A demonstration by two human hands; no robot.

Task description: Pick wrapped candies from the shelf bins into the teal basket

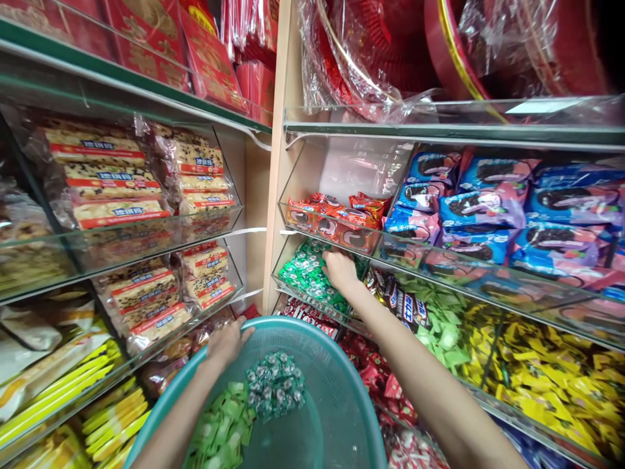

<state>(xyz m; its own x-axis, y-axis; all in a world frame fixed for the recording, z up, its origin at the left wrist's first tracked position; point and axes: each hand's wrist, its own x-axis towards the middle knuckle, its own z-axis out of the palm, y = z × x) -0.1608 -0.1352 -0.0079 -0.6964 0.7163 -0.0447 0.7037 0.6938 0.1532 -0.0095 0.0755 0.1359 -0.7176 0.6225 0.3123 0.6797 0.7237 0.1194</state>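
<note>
My left hand (225,345) is closed over the far left rim of a large teal plastic basket (344,355). Inside the basket lie a pile of dark green wrapped candies (276,384) and a pile of light green packets (224,423). Reaching past the basket, my right hand (340,268) is among shiny green wrapped candies (307,270) in a clear shelf bin. Its fingers are curled down; whatever is between them is hidden.
Above the right hand, a glass shelf edge (332,228) holds red snack packs (336,212). Blue cookie packs (483,202), yellow candies (551,378) and chocolate bars (407,306) fill bins at right. Sesame snack packs (117,176) stand left of a wooden post (273,195).
</note>
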